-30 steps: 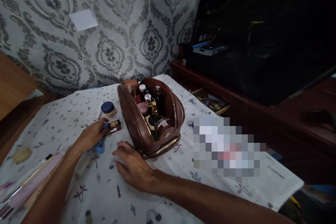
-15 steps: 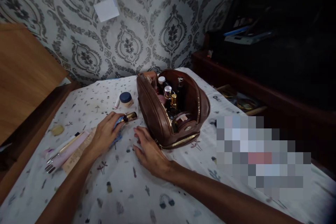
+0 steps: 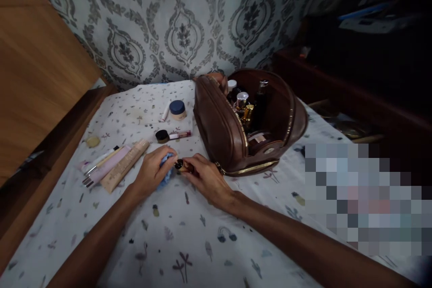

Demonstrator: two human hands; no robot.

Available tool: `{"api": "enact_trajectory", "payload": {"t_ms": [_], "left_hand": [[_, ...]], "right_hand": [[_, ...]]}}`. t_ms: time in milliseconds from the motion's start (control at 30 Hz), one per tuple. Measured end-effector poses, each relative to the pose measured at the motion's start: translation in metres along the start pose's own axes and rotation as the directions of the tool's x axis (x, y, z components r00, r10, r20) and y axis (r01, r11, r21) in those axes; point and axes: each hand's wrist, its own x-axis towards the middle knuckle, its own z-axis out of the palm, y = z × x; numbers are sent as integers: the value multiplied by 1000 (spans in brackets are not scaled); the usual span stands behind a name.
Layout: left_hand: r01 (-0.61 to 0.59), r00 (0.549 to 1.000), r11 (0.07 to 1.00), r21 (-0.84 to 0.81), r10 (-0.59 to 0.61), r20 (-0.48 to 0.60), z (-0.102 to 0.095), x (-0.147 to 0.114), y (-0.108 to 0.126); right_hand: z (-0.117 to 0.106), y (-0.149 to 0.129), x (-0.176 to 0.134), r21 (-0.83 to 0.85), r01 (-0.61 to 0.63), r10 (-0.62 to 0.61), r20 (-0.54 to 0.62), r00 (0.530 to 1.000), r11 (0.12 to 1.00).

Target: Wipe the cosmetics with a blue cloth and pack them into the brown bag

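My left hand (image 3: 151, 168) is closed on a crumpled blue cloth (image 3: 164, 175), its fingertips near a small dark-and-gold cosmetic tube (image 3: 182, 165). My right hand (image 3: 211, 182) grips that tube from the right; its exact kind is too blurred to tell. Just beyond the hands lie a small black-lidded jar (image 3: 162, 136) and a pinkish lip gloss tube (image 3: 180, 135). Beside my right hand stands a brown cosmetic bag (image 3: 216, 126), unzipped, with several bottles inside, among them a gold-capped one (image 3: 249, 112).
A blue-lidded jar (image 3: 177, 110) and a white tube (image 3: 164, 111) lie behind. At left are a beige tube (image 3: 124, 166), brushes (image 3: 97, 162) and a yellowish piece (image 3: 92, 142). A patterned cloth (image 3: 162, 243) covers the surface. A blurred-out patch (image 3: 367, 202) is at right.
The dark-and-gold tube, earlier at my left fingers, is now in my right hand, which has closed on it. Both hands have come together. The view has shifted, and the black-lidded jar now shows.
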Motion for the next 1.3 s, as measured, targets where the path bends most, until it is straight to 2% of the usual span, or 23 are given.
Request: {"api": "enact_trajectory", "payload": {"t_ms": [133, 267, 400, 567, 800, 967, 1100, 1300], "left_hand": [[58, 998, 998, 26, -57, -25, 5, -2, -3], [44, 998, 996, 72, -41, -37, 8, -4, -6], [43, 999, 999, -10, -44, -24, 7, -4, -5], [40, 999, 984, -175, -41, -3, 5, -5, -6], [75, 997, 977, -200, -81, -20, 7, -6, -6], [-48, 998, 987, -153, 42, -47, 14, -9, -2], [-86, 996, 973, -214, 81, -33, 23, -12, 0], [80, 997, 965, -251, -82, 3, 25, -13, 4]], "right_hand": [[-2, -5, -1, -28, 12, -12, 29, 999, 1000], [-1, -8, -1, -54, 0, 1, 19, 1000, 999], [-1, -8, -1, -21, 0, 0, 2, 1000, 1000], [-4, -7, -2, 77, 15, -16, 13, 1000, 997], [-8, -10, -4, 245, -40, 15, 104, 994, 969], [-12, -14, -5, 471, -157, 41, 248, 968, 868], [-11, -12, -4, 514, -212, 91, 250, 964, 831], [-10, -9, -4, 486, -191, 84, 233, 969, 853]]}}
